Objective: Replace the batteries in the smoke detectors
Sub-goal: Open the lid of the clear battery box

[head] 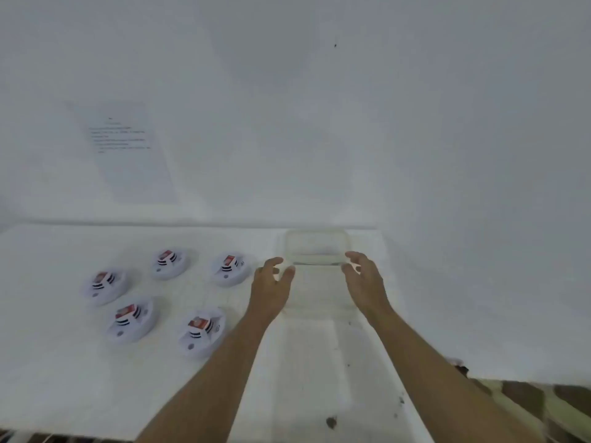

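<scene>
Five white round smoke detectors sit on the left half of the worktop [64,362], all apart from each other. Three make a back row: one toward the left edge [107,287], one furthest back [169,265] and one closest to the middle [230,270]. Two more sit nearer the front edge, a left one [131,319] and a right one [203,330]. Each has a red, white and black block on top. It's too blurry to tell whether that's a battery or a label.

Both arms reach out to a clear plastic tub [316,247] sitting by the back edge, toward the right side. The left hand [273,278] is at the tub's near left corner, with fingers spread and loosely bent and a gap showing between thumb and fingers. The right hand [363,278] is at the near right corner, fingers half curled. Neither hand has clamped onto it, and I honestly can't tell if the fingertips touch the plastic.

A printed sheet of paper [134,148] is stuck on the wall behind the detectors. There are a few dark specks [331,422] near the front edge.
</scene>
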`<action>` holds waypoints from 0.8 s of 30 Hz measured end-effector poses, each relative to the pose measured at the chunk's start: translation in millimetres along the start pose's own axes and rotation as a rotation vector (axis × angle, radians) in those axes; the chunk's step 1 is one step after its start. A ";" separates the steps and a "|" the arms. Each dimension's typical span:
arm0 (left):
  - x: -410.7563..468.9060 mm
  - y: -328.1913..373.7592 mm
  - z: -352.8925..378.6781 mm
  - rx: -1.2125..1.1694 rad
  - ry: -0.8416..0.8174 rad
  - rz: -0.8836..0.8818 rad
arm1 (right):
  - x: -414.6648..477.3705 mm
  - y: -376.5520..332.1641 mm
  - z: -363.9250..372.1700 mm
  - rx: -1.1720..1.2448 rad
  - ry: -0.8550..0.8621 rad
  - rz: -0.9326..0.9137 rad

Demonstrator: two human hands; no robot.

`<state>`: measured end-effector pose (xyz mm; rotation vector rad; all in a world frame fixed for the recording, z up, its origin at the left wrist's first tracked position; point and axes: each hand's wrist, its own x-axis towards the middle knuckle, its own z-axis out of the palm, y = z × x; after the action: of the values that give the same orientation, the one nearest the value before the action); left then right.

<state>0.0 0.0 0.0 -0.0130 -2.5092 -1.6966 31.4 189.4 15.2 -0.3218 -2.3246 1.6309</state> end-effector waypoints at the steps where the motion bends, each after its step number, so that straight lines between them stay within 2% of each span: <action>1: -0.5 -1.7 -0.5 0.019 -0.011 -0.040 | -2.0 2.3 1.5 -0.015 -0.021 0.032; 5: -1.9 -11.4 -1.5 0.066 -0.082 -0.159 | -6.9 14.2 8.4 -0.082 -0.070 0.084; 17: 1.4 -17.0 2.0 -0.444 -0.223 -0.311 | -10.6 24.3 13.0 -0.102 -0.049 0.095; 21: 5.7 -20.9 2.4 -0.207 -0.092 -0.207 | -11.2 22.3 13.4 -0.106 -0.036 0.092; 24: 5.8 -20.2 0.1 -0.129 -0.100 -0.157 | -13.2 20.7 13.5 -0.104 -0.034 0.094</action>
<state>-7.2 -7.8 -18.1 0.0924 -2.5258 -1.9629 39.4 180.1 -9.9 -0.4348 -2.4597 1.5724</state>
